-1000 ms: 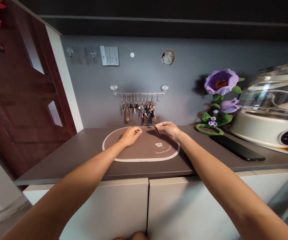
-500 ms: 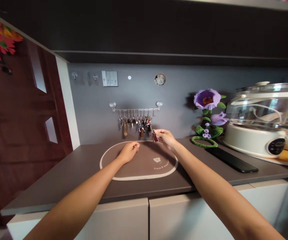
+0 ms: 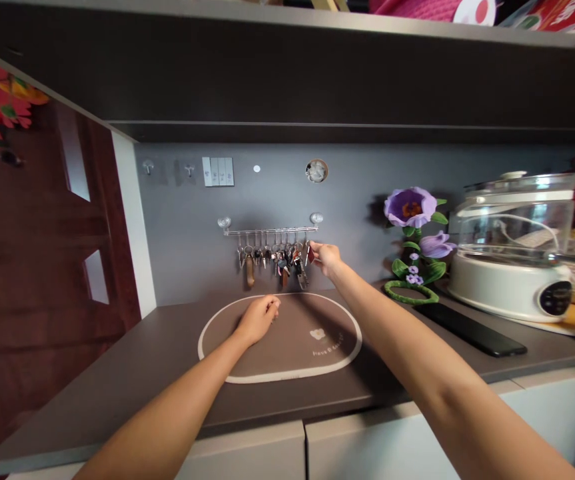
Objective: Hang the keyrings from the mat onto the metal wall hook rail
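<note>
My right hand (image 3: 327,259) pinches a key ring with a dark red tag (image 3: 310,254) at the right end of a clear hook rail (image 3: 272,232) on the wall. Whether the ring sits on the end hook, I cannot tell. Several bunches of keys (image 3: 286,259) hang from the rail, one with a long brown fob (image 3: 250,271). My left hand (image 3: 261,317) rests on the brown oval mat (image 3: 287,367), its fingers curled in; what they may hold is hidden.
To the right stand a purple flower ornament (image 3: 411,208) and a white appliance with a clear top (image 3: 510,280). A black phone (image 3: 472,329) lies before them. A dark shelf (image 3: 287,80) overhangs the counter (image 3: 142,373). At left is a reddish-brown door (image 3: 32,267).
My right hand has risen from just above the mat to the rail's right end, carrying the red-tagged key ring. The left hand stays on the mat. The view has tipped up slightly.
</note>
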The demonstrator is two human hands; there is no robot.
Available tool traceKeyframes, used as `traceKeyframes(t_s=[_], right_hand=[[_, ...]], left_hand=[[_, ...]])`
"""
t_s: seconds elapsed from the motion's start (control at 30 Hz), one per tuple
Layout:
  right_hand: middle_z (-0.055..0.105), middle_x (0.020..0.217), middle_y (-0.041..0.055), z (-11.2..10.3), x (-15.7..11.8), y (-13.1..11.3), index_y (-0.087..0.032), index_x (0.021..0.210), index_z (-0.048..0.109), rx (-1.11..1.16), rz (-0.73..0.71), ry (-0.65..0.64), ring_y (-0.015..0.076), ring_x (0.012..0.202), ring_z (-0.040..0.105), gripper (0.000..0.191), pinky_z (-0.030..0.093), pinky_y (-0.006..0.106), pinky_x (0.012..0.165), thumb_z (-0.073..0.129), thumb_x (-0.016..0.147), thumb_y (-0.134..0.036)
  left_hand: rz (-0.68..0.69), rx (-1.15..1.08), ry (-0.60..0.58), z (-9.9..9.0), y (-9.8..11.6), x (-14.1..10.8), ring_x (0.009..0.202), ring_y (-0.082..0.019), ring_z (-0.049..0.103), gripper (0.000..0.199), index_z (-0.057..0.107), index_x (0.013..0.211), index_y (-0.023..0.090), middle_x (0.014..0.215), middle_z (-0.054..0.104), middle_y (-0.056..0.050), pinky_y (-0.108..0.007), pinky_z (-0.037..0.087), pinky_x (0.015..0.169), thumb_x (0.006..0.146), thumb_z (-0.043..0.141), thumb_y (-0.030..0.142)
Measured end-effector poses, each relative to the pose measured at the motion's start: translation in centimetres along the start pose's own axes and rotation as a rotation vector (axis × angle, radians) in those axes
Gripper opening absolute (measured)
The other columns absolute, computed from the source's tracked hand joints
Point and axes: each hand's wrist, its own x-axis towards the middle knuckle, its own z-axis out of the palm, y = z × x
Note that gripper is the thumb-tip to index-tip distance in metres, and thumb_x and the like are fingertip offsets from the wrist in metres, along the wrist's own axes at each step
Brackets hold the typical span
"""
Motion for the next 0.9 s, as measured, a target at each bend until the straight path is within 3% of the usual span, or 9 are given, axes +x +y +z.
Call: traceKeyframes(t_s=[0.13, 0.43, 0.9], right_hand=[[0.050, 0.050, -0.0014, 0.6, 1.0, -0.5, -0.018, 0.065, 0.054, 0.040, 0.008, 0.076, 0.0087, 0.047, 0.044, 0.009, 0.044, 0.024, 0.052, 0.054, 0.074, -0.017], [0.048, 0.052, -0.0020, 1.0, 2.1, -0.4, -0.018, 0.068, 0.051, 0.019, 0.029, 0.098, 0.0070, 0.047, 0.043, 0.008, 0.045, 0.021, 0.050, 0.051, 0.076, -0.016], [0.052, 0.053, -0.0014, 0.4, 1.8, 1.6, -0.017, 0.067, 0.053, -0.037, 0.000, 0.039, 0.0061, 0.047, 0.044, 0.008, 0.045, 0.019, 0.052, 0.050, 0.073, -0.013]], left_hand=[[0.017, 0.019, -0.003, 0.0, 0.0, 0.0, 0.060, -0.012, 0.053, 0.025, 0.054, 0.076, 0.016, 0.067, 0.059, -0.001, -0.024, 0.040, 0.060, 0.082, 0.035, 0.032], [0.025, 0.029, -0.006, 0.1, -0.1, -0.1, 0.064, -0.013, 0.054, 0.024, 0.054, 0.077, 0.017, 0.069, 0.059, -0.002, -0.024, 0.040, 0.062, 0.082, 0.036, 0.032], [0.031, 0.008, -0.015, -0.1, 0.1, -0.2, 0.061, -0.012, 0.053, 0.024, 0.054, 0.077, 0.016, 0.068, 0.059, -0.002, -0.024, 0.040, 0.061, 0.081, 0.036, 0.032]])
